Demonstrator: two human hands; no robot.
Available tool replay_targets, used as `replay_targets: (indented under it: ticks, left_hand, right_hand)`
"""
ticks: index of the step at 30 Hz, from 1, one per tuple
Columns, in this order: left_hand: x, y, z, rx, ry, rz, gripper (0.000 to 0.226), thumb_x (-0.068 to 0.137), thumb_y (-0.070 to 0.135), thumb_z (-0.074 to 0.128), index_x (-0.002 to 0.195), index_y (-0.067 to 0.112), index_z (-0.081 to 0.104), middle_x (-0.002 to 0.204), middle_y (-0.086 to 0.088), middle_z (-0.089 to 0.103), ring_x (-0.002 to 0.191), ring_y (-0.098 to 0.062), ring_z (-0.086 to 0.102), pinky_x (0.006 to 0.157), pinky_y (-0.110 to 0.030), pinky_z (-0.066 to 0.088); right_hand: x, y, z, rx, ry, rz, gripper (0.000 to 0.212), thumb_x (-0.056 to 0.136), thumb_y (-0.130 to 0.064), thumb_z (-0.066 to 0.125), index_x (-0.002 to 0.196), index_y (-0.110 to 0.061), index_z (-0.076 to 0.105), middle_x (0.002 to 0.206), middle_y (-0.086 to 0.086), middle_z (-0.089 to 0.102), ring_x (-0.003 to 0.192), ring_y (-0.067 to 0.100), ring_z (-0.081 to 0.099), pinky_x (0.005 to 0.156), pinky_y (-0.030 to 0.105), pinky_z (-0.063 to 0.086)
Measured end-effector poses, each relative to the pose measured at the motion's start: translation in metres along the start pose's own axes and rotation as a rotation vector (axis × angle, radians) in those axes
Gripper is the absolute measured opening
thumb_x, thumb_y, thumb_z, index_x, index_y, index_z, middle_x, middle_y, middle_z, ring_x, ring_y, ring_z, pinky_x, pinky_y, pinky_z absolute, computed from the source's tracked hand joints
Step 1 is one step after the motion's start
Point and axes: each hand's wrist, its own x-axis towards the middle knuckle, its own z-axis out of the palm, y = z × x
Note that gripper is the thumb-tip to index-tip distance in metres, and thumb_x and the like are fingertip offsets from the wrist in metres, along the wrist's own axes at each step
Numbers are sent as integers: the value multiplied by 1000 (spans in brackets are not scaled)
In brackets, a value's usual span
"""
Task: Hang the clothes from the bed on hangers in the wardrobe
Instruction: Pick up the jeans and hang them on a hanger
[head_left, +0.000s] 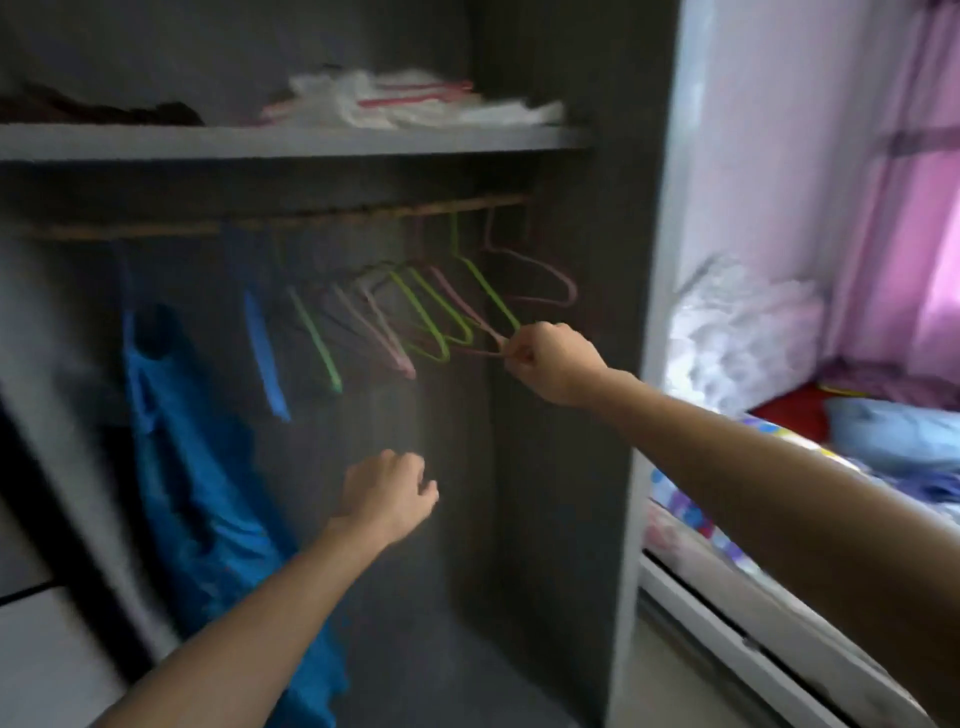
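Note:
Inside the dark wardrobe (571, 467) a wooden rail (322, 215) carries several empty green, pink and blue hangers. My right hand (553, 364) pinches the lower corner of a pink hanger (467, 312) near the rail's right end. My left hand (387, 493) hovers lower in the wardrobe, fingers loosely curled, holding nothing. A blue garment (197, 467) hangs at the left of the rail. On the bed (753, 452) at the right lie a light blue cloth (893, 431) and other clothes. The picture is blurred.
A shelf (291, 143) above the rail holds white plastic-wrapped items (410, 101) and a dark cloth (98, 109). A white bundle (743, 332) sits at the head of the bed, pink curtains (914, 208) behind it. The wardrobe's pale side panel (649, 415) separates wardrobe and bed.

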Motion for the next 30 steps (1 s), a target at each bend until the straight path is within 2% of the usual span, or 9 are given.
replay_targets:
  ticks: [3, 7, 11, 15, 19, 24, 30]
  left_hand:
    - [6, 88, 21, -72, -64, 131, 28, 87, 49, 52, 79, 23, 60, 91, -1, 68, 88, -24, 65, 73, -30, 45]
    - [10, 202, 35, -126, -115, 356, 26, 91, 48, 50, 86, 24, 60, 97, 0, 66, 92, -22, 63, 76, -31, 44]
    - [31, 304, 56, -172, -156, 529, 30, 89, 48, 50, 99, 23, 64, 106, -2, 68, 99, -24, 64, 78, -32, 46]
    - [63, 406, 93, -200, -220, 661, 33, 86, 48, 48, 99, 22, 64, 105, -5, 68, 101, -28, 63, 82, -34, 46]
    - [97, 505, 126, -229, -341, 805, 30, 87, 51, 48, 94, 24, 61, 100, -1, 66, 98, -23, 62, 79, -32, 47]
    - [128, 619, 152, -206, -462, 1009, 29, 87, 49, 50, 94, 22, 58, 103, -2, 65, 95, -23, 61, 79, -34, 49]
    - [126, 742, 175, -200, -550, 1208, 18, 89, 41, 51, 82, 25, 47, 99, -2, 64, 96, -25, 61, 69, -32, 40]
  right_hand:
    - [-49, 87, -31, -102, -26, 100, 11, 82, -25, 52, 85, -27, 63, 97, 6, 69, 94, 34, 63, 75, 34, 51]
    - [-107, 188, -65, -152, -42, 265, 24, 87, -31, 57, 108, -27, 69, 107, 1, 71, 106, 28, 60, 89, 36, 50]
    - [-161, 282, -90, -179, -20, 447, 24, 86, -30, 59, 107, -25, 71, 110, 2, 71, 106, 25, 63, 86, 32, 49]
    - [-208, 380, -108, -184, -62, 662, 23, 85, -32, 64, 104, -22, 72, 108, 3, 71, 101, 24, 65, 84, 32, 51]
    - [-252, 473, -135, -138, -48, 899, 16, 84, -31, 66, 97, -23, 72, 97, -1, 72, 89, 19, 66, 79, 33, 54]
    - [-324, 558, -166, -102, 5, 1205, 7, 86, -34, 67, 85, -28, 70, 84, -6, 68, 84, 15, 64, 73, 30, 52]
    - [-402, 620, -180, -37, 72, 1457, 17, 87, -33, 65, 99, -23, 73, 96, -4, 71, 88, 12, 64, 79, 30, 53]
